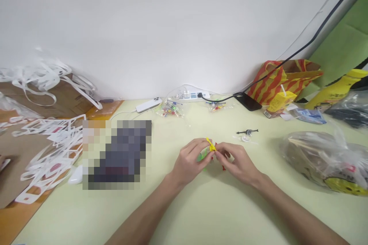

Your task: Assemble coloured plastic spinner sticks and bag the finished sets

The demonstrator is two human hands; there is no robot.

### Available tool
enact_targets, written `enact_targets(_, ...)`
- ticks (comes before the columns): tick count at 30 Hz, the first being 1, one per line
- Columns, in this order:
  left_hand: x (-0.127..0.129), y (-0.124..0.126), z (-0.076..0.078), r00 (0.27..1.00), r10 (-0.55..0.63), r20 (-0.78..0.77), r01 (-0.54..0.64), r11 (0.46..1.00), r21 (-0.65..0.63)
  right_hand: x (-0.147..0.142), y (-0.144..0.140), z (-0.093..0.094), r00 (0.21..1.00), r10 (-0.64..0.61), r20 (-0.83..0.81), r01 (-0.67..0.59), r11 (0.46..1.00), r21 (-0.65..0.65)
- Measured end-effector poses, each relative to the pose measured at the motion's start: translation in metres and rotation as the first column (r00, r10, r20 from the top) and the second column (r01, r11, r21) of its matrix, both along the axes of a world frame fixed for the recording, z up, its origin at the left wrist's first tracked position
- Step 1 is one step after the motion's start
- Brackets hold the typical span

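Observation:
My left hand (191,160) and my right hand (237,162) meet at the middle of the pale yellow-green table (207,206). Between their fingertips they pinch a small plastic toy (211,146) with a yellow propeller-like part on top, a green piece under my left fingers and red bits below my right fingers. Both hands are closed on it. A small black toy part (247,133) with a clear piece lies on the table just beyond my right hand.
Small bags of coloured parts (169,109) lie near a white power strip (191,95) and power bank (148,104). A phone (247,102), striped bag (283,78) and juice carton (280,103) stand at the back right. A clear plastic bag (324,160) lies right; white paper cut-outs (51,145) left.

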State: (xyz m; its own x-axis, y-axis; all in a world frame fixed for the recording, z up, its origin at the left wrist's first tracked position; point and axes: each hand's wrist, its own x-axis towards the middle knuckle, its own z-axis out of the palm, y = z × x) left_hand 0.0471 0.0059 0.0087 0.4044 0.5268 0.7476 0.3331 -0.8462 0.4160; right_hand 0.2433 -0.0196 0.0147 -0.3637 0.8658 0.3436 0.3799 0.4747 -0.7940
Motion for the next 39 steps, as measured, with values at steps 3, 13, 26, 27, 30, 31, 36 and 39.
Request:
enact_targets(3,0.001,-0.001,-0.001,1.000,0.011,-0.002,-0.011,1.000,-0.015,0.001,0.002,-0.007,0.991,-0.057,0.125,0.026,0.972,0.235)
enact_targets(13,0.008,-0.005,0.001,0.994,0.036,-0.104,-0.041,0.998,-0.049,0.003,0.003,-0.015,0.947,-0.168,0.275,0.012,0.870,0.492)
enact_targets(26,-0.019,0.008,0.002,0.967,0.092,-0.238,-0.080,0.995,0.059,0.059,0.020,0.003,0.749,-0.659,-0.065,0.609,0.647,0.458)
enact_targets(27,-0.021,0.009,0.003,0.970,0.096,-0.223,-0.089,0.995,0.041,0.070,0.024,0.005,0.699,-0.711,-0.079,0.662,0.601,0.448)
enact_targets(30,-0.022,0.008,0.006,0.976,0.089,-0.198,-0.093,0.996,-0.011,0.087,0.030,0.008,0.726,-0.683,0.072,0.599,0.681,0.420)
enact_targets(31,-0.019,0.007,0.006,0.976,0.077,-0.203,-0.083,0.996,-0.019,0.085,0.031,0.009,0.763,-0.625,0.166,0.529,0.751,0.397)
enact_targets(36,0.008,0.004,0.011,0.942,0.011,-0.334,-0.015,1.000,-0.010,0.057,0.024,0.011,0.734,-0.330,0.593,0.274,0.944,0.186)
enact_targets(39,0.031,0.007,0.012,0.866,0.013,-0.500,-0.046,0.998,-0.053,0.046,0.018,0.008,0.663,-0.221,0.715,0.240,0.968,0.076)
